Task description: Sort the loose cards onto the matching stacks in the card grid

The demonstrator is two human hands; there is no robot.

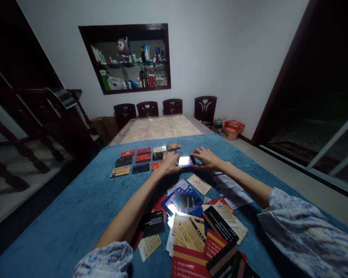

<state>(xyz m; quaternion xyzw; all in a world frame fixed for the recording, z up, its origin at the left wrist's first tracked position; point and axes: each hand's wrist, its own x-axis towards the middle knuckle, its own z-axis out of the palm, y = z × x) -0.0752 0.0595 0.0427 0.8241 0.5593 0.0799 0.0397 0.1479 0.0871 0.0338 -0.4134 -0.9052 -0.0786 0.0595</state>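
Observation:
Both arms stretch forward over the blue cloth [84, 200]. My left hand [170, 163] grips the left edge of a card [186, 161] whose top shines white with reflected light. On the card's right edge, my right hand [205, 158] has its thumb and fingers closed. The card is low at the cloth, by the right end of rows of stacked cards; whether it rests there I cannot tell. Among those stacks are a red card [143, 158], a dark card [140, 168] and a tan card [120, 171]. My left hand partly hides an orange-red card [156, 166].
Loose cards overlap in a heap nearer me, including a gold card [189, 234], a black card [220, 224] and a blue card [176, 200]. White paper slips [230, 191] lie under my right forearm. Chairs [205, 109] stand beyond the marble tabletop [162, 128].

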